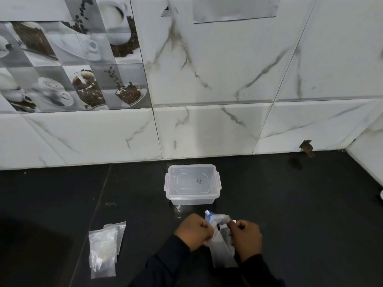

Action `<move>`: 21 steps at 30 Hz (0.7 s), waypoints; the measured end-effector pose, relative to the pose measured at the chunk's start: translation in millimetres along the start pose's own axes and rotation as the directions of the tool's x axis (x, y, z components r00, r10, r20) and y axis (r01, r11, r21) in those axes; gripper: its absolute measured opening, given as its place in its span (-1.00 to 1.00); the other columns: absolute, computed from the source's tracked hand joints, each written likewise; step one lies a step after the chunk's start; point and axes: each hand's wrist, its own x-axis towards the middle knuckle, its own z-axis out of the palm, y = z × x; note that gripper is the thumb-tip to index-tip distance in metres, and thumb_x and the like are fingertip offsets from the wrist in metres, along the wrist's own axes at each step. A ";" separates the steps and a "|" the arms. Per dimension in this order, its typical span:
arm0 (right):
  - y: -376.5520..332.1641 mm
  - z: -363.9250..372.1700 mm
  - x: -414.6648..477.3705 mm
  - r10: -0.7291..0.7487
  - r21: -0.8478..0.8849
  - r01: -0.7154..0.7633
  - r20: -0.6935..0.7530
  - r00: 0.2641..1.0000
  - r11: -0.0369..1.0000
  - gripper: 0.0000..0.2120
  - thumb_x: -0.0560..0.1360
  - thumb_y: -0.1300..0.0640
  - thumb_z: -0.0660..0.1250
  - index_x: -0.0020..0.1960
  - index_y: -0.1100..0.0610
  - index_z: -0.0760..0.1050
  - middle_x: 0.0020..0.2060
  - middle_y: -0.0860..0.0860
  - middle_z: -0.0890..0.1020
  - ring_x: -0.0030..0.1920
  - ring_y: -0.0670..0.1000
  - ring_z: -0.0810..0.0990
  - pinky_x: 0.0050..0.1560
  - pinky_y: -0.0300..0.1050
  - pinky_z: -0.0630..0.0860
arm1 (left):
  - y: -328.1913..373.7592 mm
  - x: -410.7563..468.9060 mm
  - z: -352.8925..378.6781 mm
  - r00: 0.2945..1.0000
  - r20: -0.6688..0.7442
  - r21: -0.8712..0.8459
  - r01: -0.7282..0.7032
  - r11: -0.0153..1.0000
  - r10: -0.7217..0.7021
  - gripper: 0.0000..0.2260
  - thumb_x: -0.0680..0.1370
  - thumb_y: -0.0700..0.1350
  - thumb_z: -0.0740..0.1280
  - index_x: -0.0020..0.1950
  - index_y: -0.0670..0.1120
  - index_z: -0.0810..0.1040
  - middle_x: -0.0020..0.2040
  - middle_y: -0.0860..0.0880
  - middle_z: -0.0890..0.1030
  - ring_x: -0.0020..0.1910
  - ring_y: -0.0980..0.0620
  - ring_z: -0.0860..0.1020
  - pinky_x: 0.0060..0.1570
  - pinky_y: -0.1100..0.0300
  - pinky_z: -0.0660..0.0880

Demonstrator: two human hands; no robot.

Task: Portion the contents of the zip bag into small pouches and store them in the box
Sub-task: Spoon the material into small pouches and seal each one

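A clear zip bag (220, 248) with a blue-and-white top strip stands between my two hands above the black counter. My left hand (193, 232) grips the bag's left top edge. On the other side, my right hand (245, 237) pinches its right top edge. Their fingers are curled round the plastic. A clear plastic box (192, 184) with its lid on and side clips sits just beyond the bag, near the wall. A small stack of clear pouches (104, 248) lies flat on the counter to the left of my hands.
The black counter (300, 214) runs back to a white marble-tiled wall (217, 125). A tile panel with coffee pictures (68, 65) is on the wall at upper left. A side wall closes the right corner.
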 end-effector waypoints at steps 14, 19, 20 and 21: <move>-6.2 0.1 -12.3 -0.396 -0.087 0.426 0.242 0.886 0.900 -0.71 0.41 0.08 0.53 -0.41 0.07 0.51 -0.50 -0.10 0.55 -0.46 -0.16 0.49 -0.38 -0.28 0.43 | -55.5 -27.6 -6.9 0.957 -0.288 0.255 0.049 0.966 0.028 -0.88 0.38 -0.23 0.34 -0.36 -0.18 0.58 -0.16 -0.08 0.59 -0.22 0.11 0.57 -0.25 0.35 0.47; -8.6 1.5 -19.8 -0.439 -0.078 0.472 0.260 0.860 0.878 -0.66 0.42 0.08 0.52 -0.44 -0.03 0.45 -0.48 -0.14 0.56 -0.45 -0.15 0.50 -0.37 -0.32 0.40 | -55.3 -38.6 -9.6 0.894 -0.400 0.369 -0.046 0.928 0.203 -0.87 0.46 -0.15 0.35 -0.29 -0.11 0.57 -0.07 0.09 0.49 -0.13 0.21 0.51 -0.10 0.36 0.44; -8.9 1.3 -19.6 -0.430 -0.071 0.459 0.250 0.867 0.885 -0.66 0.42 0.09 0.52 -0.44 -0.01 0.46 -0.49 -0.12 0.55 -0.46 -0.16 0.48 -0.37 -0.31 0.41 | -53.4 -41.1 -11.1 0.886 -0.405 0.380 -0.063 0.923 0.227 -0.89 0.45 -0.15 0.35 -0.28 -0.09 0.59 -0.07 0.12 0.50 -0.13 0.23 0.53 -0.09 0.33 0.48; -9.7 0.5 -19.0 -0.423 -0.067 0.449 0.238 0.874 0.891 -0.66 0.42 0.10 0.53 -0.44 0.00 0.46 -0.50 -0.12 0.55 -0.47 -0.16 0.47 -0.38 -0.31 0.40 | -50.9 -42.7 -12.4 0.881 -0.402 0.391 -0.082 0.917 0.250 -0.89 0.44 -0.14 0.34 -0.27 -0.07 0.61 -0.09 0.15 0.53 -0.13 0.25 0.54 -0.08 0.30 0.51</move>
